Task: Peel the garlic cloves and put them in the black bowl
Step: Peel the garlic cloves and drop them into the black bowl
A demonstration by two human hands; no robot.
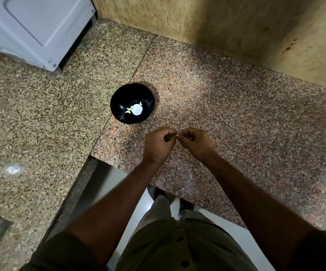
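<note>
A black bowl (132, 103) stands on the granite counter (236, 118), a hand's width beyond my hands. Inside it lie a few small pale peeled cloves (128, 110) beside a bright white glare spot. My left hand (159, 144) and my right hand (194, 142) meet fingertip to fingertip over the counter, below and right of the bowl. Between the fingertips they pinch a small garlic clove (177, 135), mostly hidden by the curled fingers; only a pale sliver shows.
A white appliance (35, 30) stands at the back left of the counter. A beige stone wall (226, 26) runs along the back and right. The counter is L-shaped, with its inner corner edge (91, 157) near my left forearm; white floor lies below.
</note>
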